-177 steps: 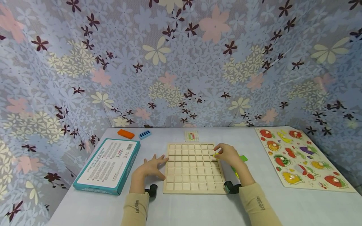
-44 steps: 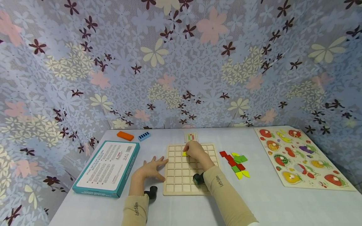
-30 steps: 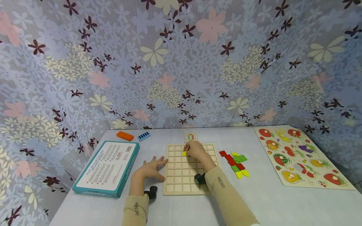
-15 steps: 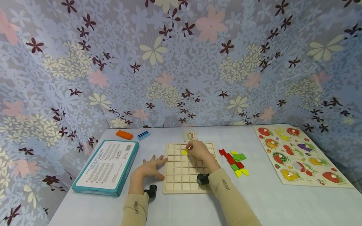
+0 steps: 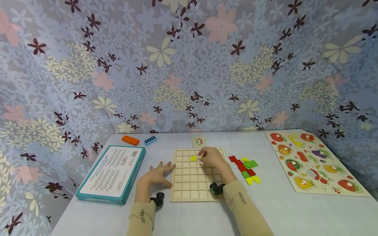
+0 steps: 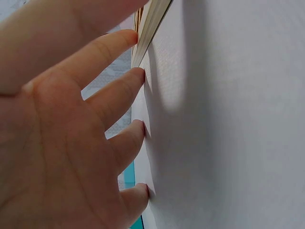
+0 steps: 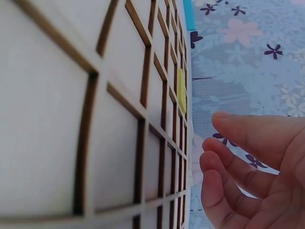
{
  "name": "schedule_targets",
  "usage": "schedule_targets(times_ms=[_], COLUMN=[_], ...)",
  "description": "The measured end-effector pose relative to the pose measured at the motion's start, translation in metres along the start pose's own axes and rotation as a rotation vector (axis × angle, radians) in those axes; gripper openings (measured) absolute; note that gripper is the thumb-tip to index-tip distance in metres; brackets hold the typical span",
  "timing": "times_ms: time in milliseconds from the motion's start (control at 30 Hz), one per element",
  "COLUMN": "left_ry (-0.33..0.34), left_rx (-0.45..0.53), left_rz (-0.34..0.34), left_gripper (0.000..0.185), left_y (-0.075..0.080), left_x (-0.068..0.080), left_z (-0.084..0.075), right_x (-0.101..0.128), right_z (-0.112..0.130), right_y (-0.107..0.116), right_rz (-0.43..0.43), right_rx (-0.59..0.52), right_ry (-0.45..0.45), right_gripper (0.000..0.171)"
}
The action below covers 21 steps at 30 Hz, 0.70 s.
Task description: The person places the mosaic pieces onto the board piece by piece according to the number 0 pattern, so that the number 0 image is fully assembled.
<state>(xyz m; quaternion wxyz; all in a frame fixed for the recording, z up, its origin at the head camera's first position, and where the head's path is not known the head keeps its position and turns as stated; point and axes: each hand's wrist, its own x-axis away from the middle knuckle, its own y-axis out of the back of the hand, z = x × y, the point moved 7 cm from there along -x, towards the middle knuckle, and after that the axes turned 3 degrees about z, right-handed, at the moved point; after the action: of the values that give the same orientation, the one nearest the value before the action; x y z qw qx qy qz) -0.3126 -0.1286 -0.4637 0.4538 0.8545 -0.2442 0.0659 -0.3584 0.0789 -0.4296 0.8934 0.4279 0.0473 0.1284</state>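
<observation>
Head view, your left hand (image 5: 156, 176) flat with fingers spread beside the square wooden grid board (image 5: 193, 183), lower centre, your right hand (image 5: 212, 158) loosely curled and empty, small yellow tile (image 5: 193, 158) seated in the board's upper rows.

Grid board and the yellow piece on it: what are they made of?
The pale square grid board looks like unfinished light wood: matte tan face, darker cut edges along the cell ribs in the right wrist view. The small yellow piece looks like painted wood or plastic; flat, evenly coloured, too small to tell.
</observation>
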Motion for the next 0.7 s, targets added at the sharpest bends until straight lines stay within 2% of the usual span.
schedule_targets(times_ms=[700], left_ry=[0.003], left_rx=[-0.008], left_rz=[-0.003], left_gripper=[0.082], left_y=[0.0], left_x=[-0.004], left_z=[0.002], right_x=[0.023], right_z=[-0.022], right_y=[0.031], right_rz=[-0.06], right_rx=[-0.086], right_ry=[-0.021], right_gripper=[0.024])
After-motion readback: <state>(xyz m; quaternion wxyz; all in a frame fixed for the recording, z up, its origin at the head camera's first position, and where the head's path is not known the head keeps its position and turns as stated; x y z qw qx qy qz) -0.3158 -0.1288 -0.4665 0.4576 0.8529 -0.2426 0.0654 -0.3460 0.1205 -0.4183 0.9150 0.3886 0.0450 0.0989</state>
